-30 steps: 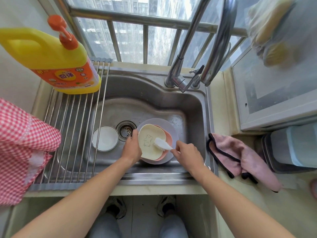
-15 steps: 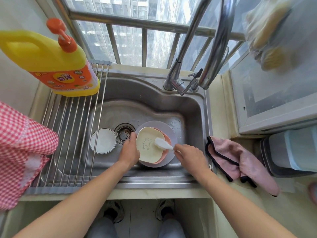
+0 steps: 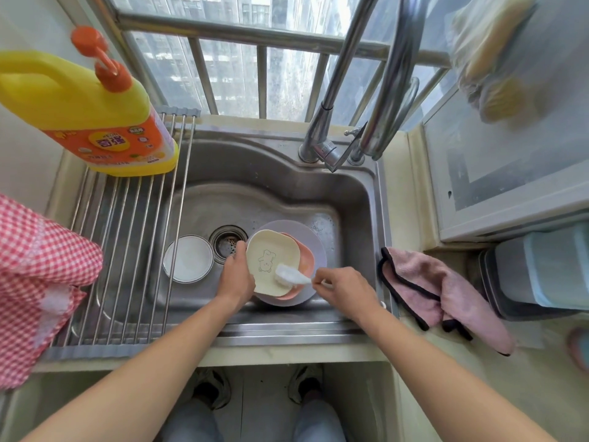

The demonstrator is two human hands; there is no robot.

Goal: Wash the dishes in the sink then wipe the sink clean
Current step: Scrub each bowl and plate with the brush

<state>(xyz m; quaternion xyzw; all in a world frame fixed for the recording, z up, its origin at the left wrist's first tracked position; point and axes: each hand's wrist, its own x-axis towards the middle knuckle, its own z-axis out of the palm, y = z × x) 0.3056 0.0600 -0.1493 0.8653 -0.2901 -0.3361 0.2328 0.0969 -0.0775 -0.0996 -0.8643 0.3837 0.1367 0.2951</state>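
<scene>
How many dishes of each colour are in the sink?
Cream plate, held by the left hand: 1
Pink plate: 1
Lilac plate: 1
White dish: 1
Total: 4

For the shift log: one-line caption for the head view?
Left hand grips cream plate in sink; right hand scrubs it with white brush.
</scene>
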